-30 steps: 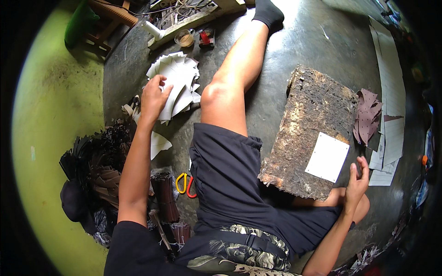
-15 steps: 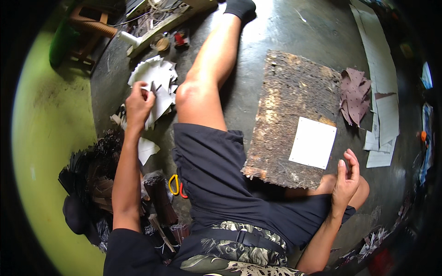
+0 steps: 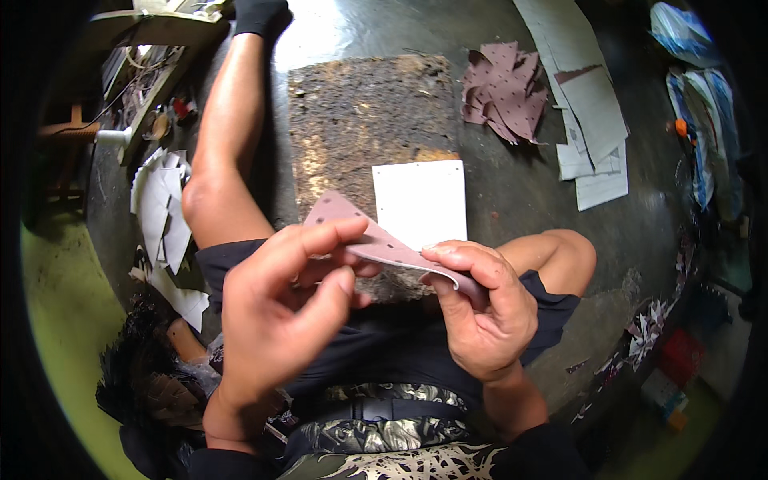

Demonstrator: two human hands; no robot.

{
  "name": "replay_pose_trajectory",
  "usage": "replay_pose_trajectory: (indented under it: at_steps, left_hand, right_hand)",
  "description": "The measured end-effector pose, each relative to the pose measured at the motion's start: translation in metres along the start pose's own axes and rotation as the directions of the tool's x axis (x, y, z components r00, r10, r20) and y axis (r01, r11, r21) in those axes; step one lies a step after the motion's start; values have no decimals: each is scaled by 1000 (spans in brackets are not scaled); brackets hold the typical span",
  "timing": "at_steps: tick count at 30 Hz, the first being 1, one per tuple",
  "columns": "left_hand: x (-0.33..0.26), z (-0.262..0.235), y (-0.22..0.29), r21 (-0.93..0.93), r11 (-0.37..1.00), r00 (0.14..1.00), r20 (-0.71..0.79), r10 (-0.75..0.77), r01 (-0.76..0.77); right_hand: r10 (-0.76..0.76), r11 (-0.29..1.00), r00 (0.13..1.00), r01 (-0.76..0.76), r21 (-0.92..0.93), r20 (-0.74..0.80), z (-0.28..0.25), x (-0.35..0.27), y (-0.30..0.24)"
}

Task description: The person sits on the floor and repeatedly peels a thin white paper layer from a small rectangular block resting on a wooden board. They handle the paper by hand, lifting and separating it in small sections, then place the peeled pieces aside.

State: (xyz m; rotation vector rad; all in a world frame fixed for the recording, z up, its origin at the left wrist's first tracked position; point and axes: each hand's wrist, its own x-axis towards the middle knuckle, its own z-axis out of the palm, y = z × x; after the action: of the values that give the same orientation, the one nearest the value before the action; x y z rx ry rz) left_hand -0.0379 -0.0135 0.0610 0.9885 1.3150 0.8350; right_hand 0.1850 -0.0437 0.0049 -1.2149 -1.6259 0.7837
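Both hands meet close under the camera, over my lap. My left hand (image 3: 284,308) and my right hand (image 3: 476,308) pinch one thin mauve cut piece with small dark dots (image 3: 376,240), the left at its pointed end, the right at its curled end. Beyond it a rough dark brown board (image 3: 360,112) lies on the floor with a white sheet (image 3: 420,200) on its near right corner. A pile of the same mauve dotted pieces (image 3: 508,92) lies to the board's right.
My left leg stretches out along the board's left side. White cut pieces (image 3: 160,208) lie at the left, grey-white sheets (image 3: 592,120) at the right. Dark feathery scraps (image 3: 144,384) are heaped at lower left, wooden clutter (image 3: 152,88) at upper left.
My left hand left the white pieces at the left and my right hand rose from the floor; both came together in front and now hold a mauve dotted piece. The view tilted forward.
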Motion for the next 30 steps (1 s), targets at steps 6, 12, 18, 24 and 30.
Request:
replay_pose_trajectory:
  at_steps: [6,12,18,24,30]
  left_hand:
    - [-13,5,46,829,386,888,253,384,-404]
    - [57,13,2,909,262,941,340,-10,-325]
    - [59,48,-34,742,444,851,334,406,-503]
    - [92,69,-68,460,724,854,357,379,-514]
    - [80,69,-78,558,627,839,324,438,-543]
  right_hand:
    - [376,732,905,-421,535,198,-29,-22,-6]
    - [637,711,750,-660,241,175,-30,-3,45]
    - [621,745,783,-598,297,20,-17,0,74]
    - [677,535,721,-621,573,149,-23,2,81]
    - [600,609,785,-572,550,153,-24,6,95]
